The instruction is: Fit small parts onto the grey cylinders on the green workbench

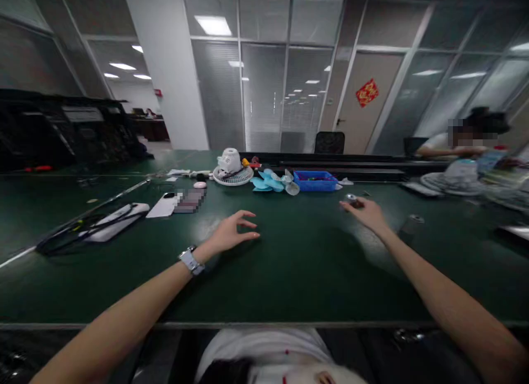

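A dark green bench (289, 274) is seen from above and behind two bare forearms; the left hand (231, 232), with a pale watch (191, 260) on its wrist, is held just above the mat with fingers spread and curled, nothing in its grip; the right hand (366, 212) is stretched toward one o'clock, its grip closed around a small silvery object (352, 198), pinched at the fingertips, apparently so that it can be looked at or turned; what the object is cannot be told. At twelve o'clock a dismantled white desk fan (231, 168), loose pale blue fan blades (273, 182) and a blue tray (316, 180) are lined along the far edge, seemingly kept out of the working space; at ten o'clock a white phone (163, 205) and a flat white device with dark cables (113, 221) are laid. At two o'clock another person (467, 144) is seated. The room is bounded by frosted glass partitions (264, 92); a red ornament (367, 92) is fixed to a door.
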`<state>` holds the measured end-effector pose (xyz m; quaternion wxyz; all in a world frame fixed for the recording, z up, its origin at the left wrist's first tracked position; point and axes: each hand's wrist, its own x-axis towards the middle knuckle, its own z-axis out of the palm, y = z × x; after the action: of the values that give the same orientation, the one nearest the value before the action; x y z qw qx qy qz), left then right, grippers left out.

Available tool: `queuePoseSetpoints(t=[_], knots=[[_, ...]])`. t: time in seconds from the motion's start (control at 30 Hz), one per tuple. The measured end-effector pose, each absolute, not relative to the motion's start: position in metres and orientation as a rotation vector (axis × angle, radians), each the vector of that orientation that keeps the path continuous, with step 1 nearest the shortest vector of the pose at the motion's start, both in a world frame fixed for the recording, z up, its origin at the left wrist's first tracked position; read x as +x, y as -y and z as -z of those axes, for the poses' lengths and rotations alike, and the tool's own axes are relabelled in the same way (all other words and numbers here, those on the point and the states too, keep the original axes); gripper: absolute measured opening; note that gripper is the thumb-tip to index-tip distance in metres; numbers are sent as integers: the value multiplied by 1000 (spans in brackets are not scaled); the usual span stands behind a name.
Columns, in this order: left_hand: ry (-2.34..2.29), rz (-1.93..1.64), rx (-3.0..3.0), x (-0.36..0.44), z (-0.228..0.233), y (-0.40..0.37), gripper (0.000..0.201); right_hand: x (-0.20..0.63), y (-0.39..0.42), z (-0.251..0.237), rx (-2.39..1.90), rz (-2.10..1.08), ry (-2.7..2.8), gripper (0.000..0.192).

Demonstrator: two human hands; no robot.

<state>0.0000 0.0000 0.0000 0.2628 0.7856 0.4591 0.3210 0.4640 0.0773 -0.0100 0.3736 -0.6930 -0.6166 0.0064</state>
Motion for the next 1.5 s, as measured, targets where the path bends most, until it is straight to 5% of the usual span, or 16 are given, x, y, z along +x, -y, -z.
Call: queuePoseSetpoints(t=[0.2, 0.4, 0.5, 0.57, 0.73, 0.93, 1.1, 1.27, 1.5], knots=[[-1533, -1172, 2044, 0, -7, -2, 43, 553, -79, 15, -2221, -92, 1388, 40], [-1554, -1253, 2043, 3, -9, 2, 34, 540, -71, 11, -2300, -143, 1401, 52], [-1594, -1385, 2001, 5, -7, 1, 31, 486, -52, -8, -2054, 244, 1445, 69], [-1615, -1468, 1964, 5, -5, 0, 31, 426, -33, -20, -1639, 387, 1702, 51], [-1619, -1555, 1916, 1, -2, -4, 30, 266, -1, -14, -803, -109, 2504, 44], [-1598, -1561, 1962, 2, -5, -1, 26, 200, -7, 24, -832, -270, 2551, 27], [-1637, -1486, 1982, 5, -5, 1, 26, 253, -15, 6, -847, -68, 2447, 28], [-1642, -1487, 1956, 6, -8, 3, 28, 404, -35, -39, -1551, 462, 1713, 31], [-1644, -1428, 1985, 6, -6, 3, 28, 521, -47, -26, -2137, 335, 1412, 30]])
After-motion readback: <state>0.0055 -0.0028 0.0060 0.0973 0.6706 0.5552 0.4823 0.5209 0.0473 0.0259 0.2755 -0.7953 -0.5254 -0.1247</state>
